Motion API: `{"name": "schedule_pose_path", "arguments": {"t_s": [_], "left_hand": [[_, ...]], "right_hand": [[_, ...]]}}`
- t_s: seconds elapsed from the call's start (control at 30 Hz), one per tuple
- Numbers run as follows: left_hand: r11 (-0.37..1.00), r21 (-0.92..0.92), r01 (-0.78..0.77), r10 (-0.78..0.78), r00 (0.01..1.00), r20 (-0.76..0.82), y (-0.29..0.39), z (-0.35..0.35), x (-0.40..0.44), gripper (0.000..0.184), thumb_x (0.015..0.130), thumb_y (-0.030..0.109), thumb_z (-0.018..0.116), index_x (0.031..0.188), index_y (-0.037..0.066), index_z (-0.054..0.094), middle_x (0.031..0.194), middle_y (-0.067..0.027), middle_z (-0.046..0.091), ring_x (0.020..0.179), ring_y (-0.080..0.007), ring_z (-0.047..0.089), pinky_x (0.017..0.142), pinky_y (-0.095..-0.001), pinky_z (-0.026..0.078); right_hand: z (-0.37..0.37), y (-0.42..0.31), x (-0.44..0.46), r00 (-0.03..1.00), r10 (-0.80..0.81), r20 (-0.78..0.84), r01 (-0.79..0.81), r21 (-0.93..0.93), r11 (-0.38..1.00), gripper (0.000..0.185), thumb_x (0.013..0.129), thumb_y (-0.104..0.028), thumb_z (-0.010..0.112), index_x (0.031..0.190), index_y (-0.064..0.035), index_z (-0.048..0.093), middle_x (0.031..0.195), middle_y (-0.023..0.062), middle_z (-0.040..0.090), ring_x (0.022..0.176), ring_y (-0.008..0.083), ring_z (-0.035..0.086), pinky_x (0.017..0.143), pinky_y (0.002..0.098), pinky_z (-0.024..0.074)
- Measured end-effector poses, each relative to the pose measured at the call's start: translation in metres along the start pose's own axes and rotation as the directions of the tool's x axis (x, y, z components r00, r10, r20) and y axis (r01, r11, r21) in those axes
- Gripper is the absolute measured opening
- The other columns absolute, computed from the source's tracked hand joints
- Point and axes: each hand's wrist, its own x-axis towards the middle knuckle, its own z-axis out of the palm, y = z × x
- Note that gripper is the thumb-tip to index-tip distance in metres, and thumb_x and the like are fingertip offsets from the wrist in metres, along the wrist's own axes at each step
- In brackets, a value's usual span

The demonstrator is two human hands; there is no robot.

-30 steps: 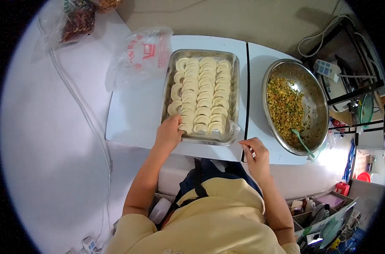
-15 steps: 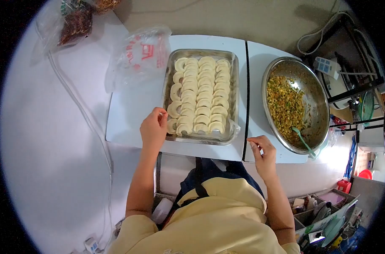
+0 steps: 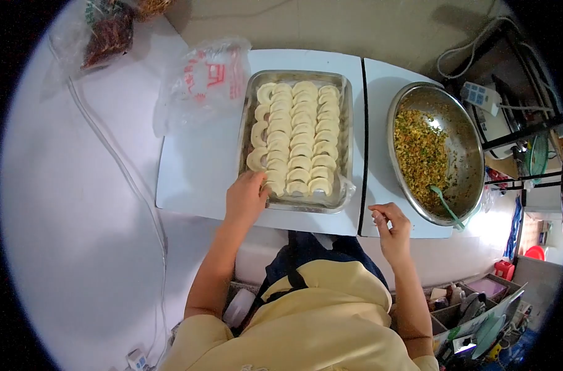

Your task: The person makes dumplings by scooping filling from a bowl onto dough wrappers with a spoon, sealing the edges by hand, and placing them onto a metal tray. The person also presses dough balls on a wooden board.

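Observation:
A steel tray (image 3: pixel 348 142) holds rows of pale, crescent-shaped dumplings (image 3: pixel 302 133). My left hand (image 3: pixel 245 196) reaches over the tray's near left corner. Its fingers are bent together against the end of the leftmost rows and cover the dumpling there; what they grip, if anything, is hidden. Past the tray's near right corner, my right hand (image 3: pixel 393 227) hovers at the table edge, with curled fingers near the thumb and nothing visible in them. A big steel bowl (image 3: pixel 470 139) of chopped filling (image 3: pixel 421 154) stands on the right, with a green spoon (image 3: pixel 445 205) leaning in it.
A clear plastic bag with red print (image 3: pixel 204 80) lies left of the tray. Bags of dark food (image 3: pixel 108 40) sit at the far left. A cable (image 3: pixel 117 157) runs down the white surface. A power strip (image 3: pixel 479 98) and a black rack (image 3: pixel 523 133) stand beyond the bowl.
My left hand has moved right and slightly toward me, from the tray's left rim onto the corner dumplings. My right hand has shifted slightly right. The view has shifted a little.

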Motion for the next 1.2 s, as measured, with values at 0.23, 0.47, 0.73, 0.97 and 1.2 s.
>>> {"name": "schedule_pose_path", "arguments": {"t_s": [0.23,0.47,0.73,0.97,1.2], "left_hand": [[0.990,0.120,0.069,-0.085,0.988,0.127,0.009,0.004,0.008,0.028,0.068,0.013,0.072,0.087,0.005,0.053,0.082,-0.0123,0.060,0.080,-0.0324,0.059,0.069,-0.0411,0.047],[0.526,-0.659,0.537,-0.370,0.843,0.391,-0.003,-0.008,0.002,0.033,0.077,0.013,0.067,0.107,0.005,0.057,0.086,-0.0070,0.063,0.078,-0.0166,0.062,0.067,-0.0291,0.051],[0.172,-0.844,0.507,-0.435,0.808,0.397,0.026,-0.017,-0.004,0.030,0.081,0.016,0.066,0.104,-0.001,0.058,0.088,-0.0071,0.064,0.070,-0.0142,0.063,0.064,-0.0237,0.051],[0.483,-0.759,0.436,-0.494,0.852,0.175,0.011,-0.005,-0.019,0.031,0.085,0.022,0.062,0.105,-0.001,0.059,0.071,-0.0078,0.066,0.061,-0.0120,0.063,0.058,-0.0244,0.048],[0.643,-0.659,0.391,-0.520,0.854,-0.002,-0.019,-0.018,-0.029,0.025,0.090,0.017,0.057,0.109,0.002,0.056,0.078,-0.0070,0.066,0.075,-0.0126,0.065,0.064,-0.0238,0.050]], "right_hand": [[0.008,-0.010,0.006,0.998,-0.068,0.010,0.067,0.023,0.997,0.010,0.085,-0.003,0.057,0.092,-0.0006,0.064,0.079,0.0108,0.059,0.065,0.0202,0.054,0.057,0.0301,0.0433],[0.041,-0.038,0.023,0.986,-0.074,0.147,0.056,0.124,0.991,0.012,0.082,-0.003,0.062,0.094,-0.0004,0.063,0.078,0.0126,0.058,0.068,0.0225,0.057,0.062,0.0308,0.0470],[0.124,-0.072,0.059,0.871,-0.445,0.207,0.472,-0.100,0.876,0.037,0.070,-0.020,0.072,0.101,-0.0075,0.057,0.099,0.0082,0.056,0.096,0.0287,0.053,0.082,0.0399,0.0421],[0.151,-0.061,0.071,0.864,-0.412,0.290,0.471,-0.172,0.865,0.029,0.068,-0.020,0.072,0.091,-0.0078,0.059,0.096,0.0077,0.055,0.094,0.0275,0.053,0.081,0.0401,0.0424],[0.157,-0.035,0.090,0.752,-0.490,0.441,0.575,-0.073,0.815,0.022,0.068,-0.019,0.072,0.084,-0.0052,0.064,0.095,0.0076,0.054,0.095,0.0277,0.053,0.082,0.0400,0.0434]]}}
